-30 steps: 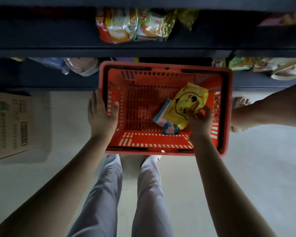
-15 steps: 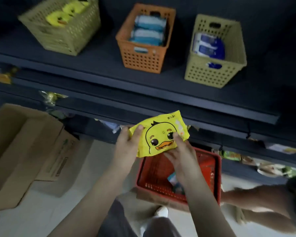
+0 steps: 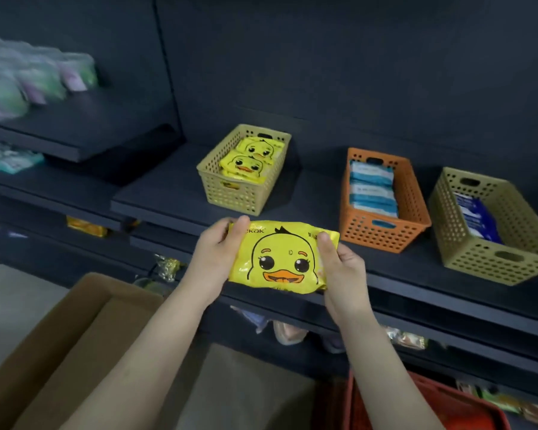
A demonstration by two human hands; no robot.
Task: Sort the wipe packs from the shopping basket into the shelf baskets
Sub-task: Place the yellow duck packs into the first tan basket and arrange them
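Wipe pack point(image 3: 283, 257): bright yellow, cartoon duck face; black outline + eyes, orange bill + brows, black lettering top edge.
Duck packs point(image 3: 249, 159) in first basket point(image 3: 230, 193): same yellow duck print. Basket itself khaki, dot-hole grid.
Mid basket point(image 3: 382, 231): orange, same hole pattern. Contents point(image 3: 371, 187): light blue w/ white.
End basket point(image 3: 491, 262): khaki, holes. Its packs point(image 3: 475, 218): dark blue w/ white.
Shelf point(image 3: 168, 193): plain dark navy-grey.
Shopping basket point(image 3: 432, 405): red.
Cardboard box point(image 3: 44, 352): brown.
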